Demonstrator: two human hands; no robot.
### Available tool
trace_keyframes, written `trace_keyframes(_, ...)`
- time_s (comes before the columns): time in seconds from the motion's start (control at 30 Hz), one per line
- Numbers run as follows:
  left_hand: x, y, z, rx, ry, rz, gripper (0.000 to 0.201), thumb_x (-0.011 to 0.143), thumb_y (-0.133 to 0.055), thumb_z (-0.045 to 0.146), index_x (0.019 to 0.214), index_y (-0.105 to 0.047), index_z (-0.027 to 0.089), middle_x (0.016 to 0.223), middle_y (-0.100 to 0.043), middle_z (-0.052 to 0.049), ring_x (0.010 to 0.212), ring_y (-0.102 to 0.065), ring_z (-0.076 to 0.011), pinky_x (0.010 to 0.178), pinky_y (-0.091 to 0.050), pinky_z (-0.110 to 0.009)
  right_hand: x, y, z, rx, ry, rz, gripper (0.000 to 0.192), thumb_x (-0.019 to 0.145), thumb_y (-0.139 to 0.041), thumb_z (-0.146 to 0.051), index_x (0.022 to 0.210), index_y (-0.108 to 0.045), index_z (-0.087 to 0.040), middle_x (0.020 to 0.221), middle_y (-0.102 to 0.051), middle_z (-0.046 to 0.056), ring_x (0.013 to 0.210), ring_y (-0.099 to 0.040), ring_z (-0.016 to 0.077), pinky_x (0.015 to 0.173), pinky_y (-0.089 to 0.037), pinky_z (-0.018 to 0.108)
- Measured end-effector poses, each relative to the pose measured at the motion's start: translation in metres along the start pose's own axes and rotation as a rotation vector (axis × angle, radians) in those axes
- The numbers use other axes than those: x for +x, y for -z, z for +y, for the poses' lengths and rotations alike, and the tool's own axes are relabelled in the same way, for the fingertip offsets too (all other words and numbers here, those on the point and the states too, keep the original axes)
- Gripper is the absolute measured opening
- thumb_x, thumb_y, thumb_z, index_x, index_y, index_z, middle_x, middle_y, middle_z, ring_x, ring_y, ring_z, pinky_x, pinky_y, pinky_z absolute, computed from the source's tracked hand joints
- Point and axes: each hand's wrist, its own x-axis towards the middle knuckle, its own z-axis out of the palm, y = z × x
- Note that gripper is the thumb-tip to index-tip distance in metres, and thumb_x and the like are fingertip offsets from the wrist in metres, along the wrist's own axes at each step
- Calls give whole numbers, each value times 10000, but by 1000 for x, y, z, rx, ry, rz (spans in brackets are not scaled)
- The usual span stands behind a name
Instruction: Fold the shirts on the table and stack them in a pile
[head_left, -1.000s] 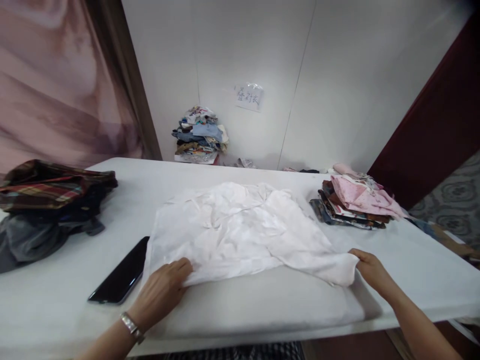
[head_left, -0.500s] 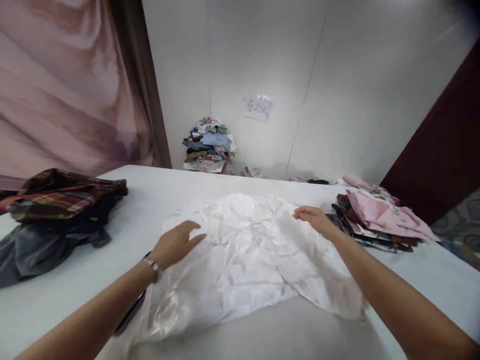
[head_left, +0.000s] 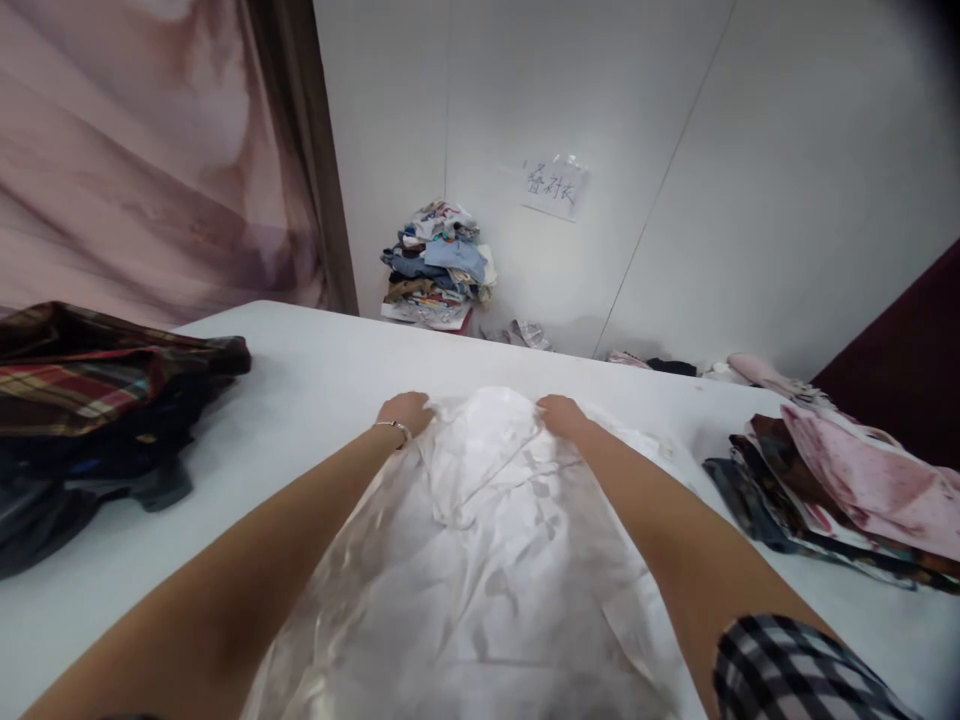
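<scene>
White cloth (head_left: 487, 560) lies spread flat in the middle of the desk (head_left: 300, 370), and I see it run from the near edge up to my two hands.

Far on the left, a pile of dark plaid clothes (head_left: 97, 400) sits on the desk, well apart from the white cloth. Behind it hangs a pink curtain (head_left: 150, 150).

Next comes my left arm, which reaches out across the desk. My left hand (head_left: 406, 412) rests on the far left corner of the white cloth. It wears a thin bracelet (head_left: 395, 427) at the wrist. Its fingers curl down onto the cloth, but I cannot tell if they pinch it or just press on it.

Past the desk, by the wall, there is a heap of mixed clothes (head_left: 439, 265) on the floor. A paper note (head_left: 555, 187) is stuck on the wall just to its right.

My right hand (head_left: 561, 414) sits on the far right corner of the white cloth, near my left hand. Its fingers bend down on the cloth too, and I cannot tell if they grip it. A checked sleeve (head_left: 795, 670) shows low on my right arm.

On the right, a stack of folded clothes (head_left: 832, 490) with a pink one on top lies on the desk, near the white cloth.
</scene>
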Motion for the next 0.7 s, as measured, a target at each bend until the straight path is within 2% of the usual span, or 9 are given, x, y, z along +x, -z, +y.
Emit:
trace_keyframes(0.1,-47,19,22,-102,-238,120,314,866,-416,363,1056,-607,202,1221,-602,-78,1153,-527,-214,972,-399,-313,-33,15,13,-3,28,78,277,807,-468,-168,984,-682,-174,1083,-659,87,1052,-569,216,912,-401,291)
trace_keyframes(0.17,-101,22,38,-253,-615,228,252,855,-438,291,1019,-590,176,1178,-613,-98,1113,-543,-214,963,-417,-344,-72,30,29,28,34,119,290,831,-429,-233,976,-671,-169,1039,-669,79,988,-587,212,861,-429,289)
trace_keyframes(0.2,-132,17,47,-292,-764,205,208,853,-428,243,977,-586,187,1104,-641,-86,1043,-575,-203,920,-446,-350,-94,37,39,79,43,116,275,817,-447,-270,934,-677,-173,975,-683,68,927,-602,217,813,-447,293)
trace_keyframes(0.33,-240,-44,74,-260,-1201,-41,100,830,-514,328,857,-559,243,858,-663,-52,704,-617,-204,597,-518,-378,-173,64,75,108,44,-243,171,703,-527,-247,718,-696,-225,763,-702,19,755,-624,226,712,-464,316)
trace_keyframes(0.4,-270,-82,83,-285,-1237,-91,158,829,-521,419,824,-555,264,780,-656,-56,612,-605,-215,480,-498,-392,-193,77,75,74,8,-277,169,687,-536,-229,702,-704,-239,768,-713,26,766,-632,237,748,-467,339)
trace_keyframes(0.47,-283,-106,90,-311,-1225,-107,152,830,-522,427,800,-549,280,776,-659,-58,619,-615,-226,477,-505,-410,-195,85,56,117,-4,-155,200,731,-533,-272,803,-718,-248,873,-725,40,846,-642,251,815,-466,367)
trace_keyframes(0.53,-287,-111,94,-316,-1207,-128,113,797,-559,393,828,-548,285,834,-668,-66,695,-635,-242,520,-525,-428,-184,83,21,233,54,-63,269,789,-522,-364,952,-704,-251,1013,-709,52,954,-633,256,861,-467,375)
trace_keyframes(0.6,-288,-102,98,-300,-1181,-156,171,737,-597,343,884,-542,276,907,-667,-78,777,-639,-253,566,-536,-437,-168,68,-25,323,157,-136,353,797,-541,-433,1068,-672,-248,1148,-668,55,1053,-606,252,886,-470,358)
trace_keyframes(0.7,-290,-85,101,-277,-1140,-203,236,682,-613,316,896,-530,264,952,-662,-86,816,-633,-258,597,-532,-443,-146,25,-93,199,284,-344,563,778,-578,-539,1246,-573,-226,1332,-554,81,1181,-532,270,973,-422,375)
